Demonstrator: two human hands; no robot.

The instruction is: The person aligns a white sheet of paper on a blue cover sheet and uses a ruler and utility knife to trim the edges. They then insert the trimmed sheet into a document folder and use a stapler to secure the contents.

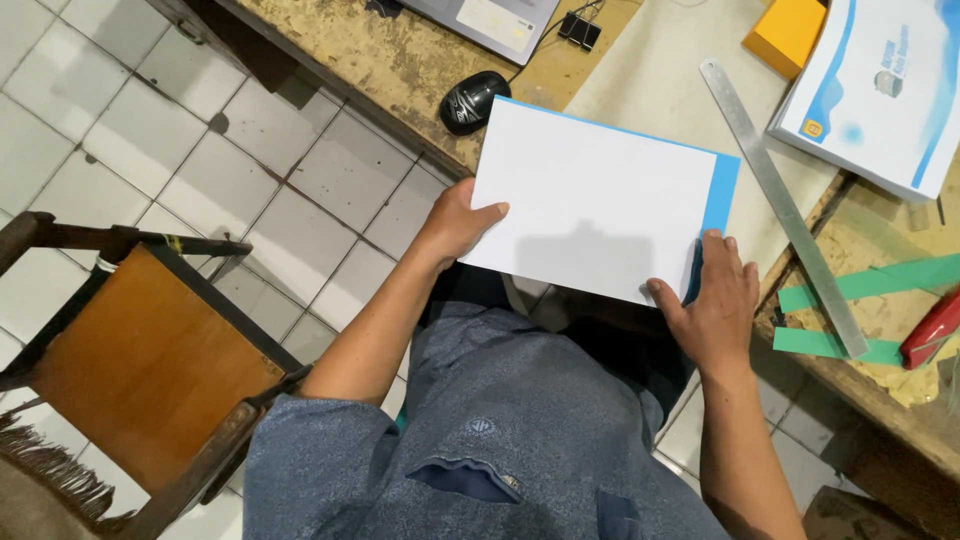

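Left hand [458, 222]: grips the left edge of the white sheet stack [590, 205], thumb lying on top, fingers hidden beneath. Right hand [712, 300]: clamps the stack's lower right corner, thumb on the white face, fingers spread over the blue sheet [722, 190] (it shows only as a strip along the top and right edges). The stack is held over the table's edge, above the person's lap. Beside the stack's upper left corner: a black mouse [472, 101]. To its right: a metal ruler [782, 205] lying diagonally, then green paper strips [868, 282]. Left of the person: a wooden chair [140, 365] on the tiled floor [200, 150].
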